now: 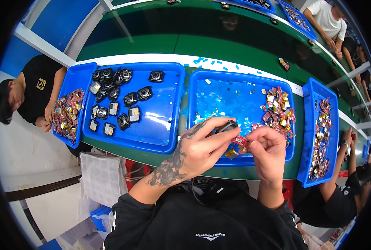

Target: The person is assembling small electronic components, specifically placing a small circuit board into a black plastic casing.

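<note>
My left hand point(200, 146) is closed around a black rounded housing point(230, 125), partly hidden by the fingers. Against it hangs a small red circuit board point(240, 141), which my right hand point(268, 148) pinches between thumb and forefinger. A yellow-wrapped part point(231, 153) dangles just below the board. Both hands are over the near edge of a blue tray point(235, 75). Inside that tray, a pile of red circuit boards with silver and yellow parts point(277, 106) lies on the right, and small blue and whitish scraps point(214, 98) are scattered over the bottom.
Left of my hands, a blue tray point(158, 121) holds several black housings point(130, 98). Narrower blue trays of red boards stand at far left point(89, 70) and right point(307, 146). A green conveyor belt point(152, 43) runs behind. People sit left point(35, 87), right and across.
</note>
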Demonstrator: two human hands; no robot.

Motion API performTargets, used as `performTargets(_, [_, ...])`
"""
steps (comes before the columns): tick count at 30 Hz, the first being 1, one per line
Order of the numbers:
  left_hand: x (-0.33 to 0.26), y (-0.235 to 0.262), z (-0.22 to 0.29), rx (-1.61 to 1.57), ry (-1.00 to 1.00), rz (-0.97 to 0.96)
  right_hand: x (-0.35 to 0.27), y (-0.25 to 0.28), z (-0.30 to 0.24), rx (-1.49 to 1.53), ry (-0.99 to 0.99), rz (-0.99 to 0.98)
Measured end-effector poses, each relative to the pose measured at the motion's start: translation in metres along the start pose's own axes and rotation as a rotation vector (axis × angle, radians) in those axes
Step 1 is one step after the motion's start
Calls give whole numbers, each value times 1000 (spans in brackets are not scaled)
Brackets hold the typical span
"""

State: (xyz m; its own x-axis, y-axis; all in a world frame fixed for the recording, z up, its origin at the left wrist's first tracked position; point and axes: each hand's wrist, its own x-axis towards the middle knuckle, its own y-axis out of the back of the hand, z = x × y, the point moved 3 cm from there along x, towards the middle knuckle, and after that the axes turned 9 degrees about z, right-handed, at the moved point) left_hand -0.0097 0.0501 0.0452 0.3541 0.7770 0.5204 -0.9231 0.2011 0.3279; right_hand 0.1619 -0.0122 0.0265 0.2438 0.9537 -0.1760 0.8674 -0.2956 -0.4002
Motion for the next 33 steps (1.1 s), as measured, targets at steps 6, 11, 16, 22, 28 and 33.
performTargets(6, [-2,1,2,104,-66,58,-4,-1,-3,-138,9,28])
performTargets(11, [-5,0,3,105,-50,21,-4,-1,-5,-287,63,-3])
performTargets(16, [-8,2,2,80,-17,-3,-2,-4,-9,-458,227,10])
performTargets(22, [-13,2,1,57,70,-92,2,-6,-23,-772,353,-123])
performTargets(28, [-17,1,-6,-109,316,-229,10,0,-15,-640,8,-262])
performTargets(33, [-23,-6,-22,-296,587,-265,6,3,-3,-305,-70,-125])
